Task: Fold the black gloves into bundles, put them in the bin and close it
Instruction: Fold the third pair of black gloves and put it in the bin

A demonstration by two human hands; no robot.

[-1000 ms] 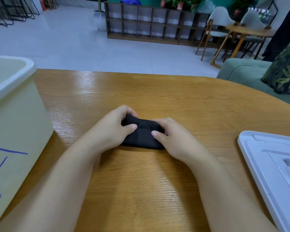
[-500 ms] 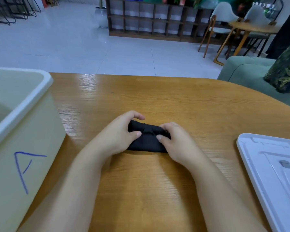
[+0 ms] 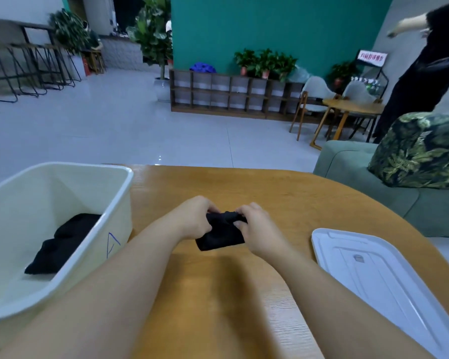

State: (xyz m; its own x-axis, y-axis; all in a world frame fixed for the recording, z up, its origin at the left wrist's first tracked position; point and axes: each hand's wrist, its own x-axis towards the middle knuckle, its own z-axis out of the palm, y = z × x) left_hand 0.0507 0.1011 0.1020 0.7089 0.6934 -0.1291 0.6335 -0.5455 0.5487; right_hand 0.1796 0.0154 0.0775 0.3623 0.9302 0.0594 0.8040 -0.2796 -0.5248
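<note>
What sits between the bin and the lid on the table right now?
In the head view, both hands, left and right, grip a black glove bundle between bin and lid.

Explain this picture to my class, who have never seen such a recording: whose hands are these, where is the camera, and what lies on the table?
No machine here: a person works with two bare hands. The single picture comes from a wide-angle camera worn on the person's head, looking forward and down, so the arms reach in from the bottom edge. The left hand and right hand together grip a black glove bundle above the wooden table. On the left stands an open cream bin marked with a blue letter A; more black fabric already lies inside. On the right lies the bin's white lid, not yet fitted. Behind are a green sofa, plants and another person.
</note>
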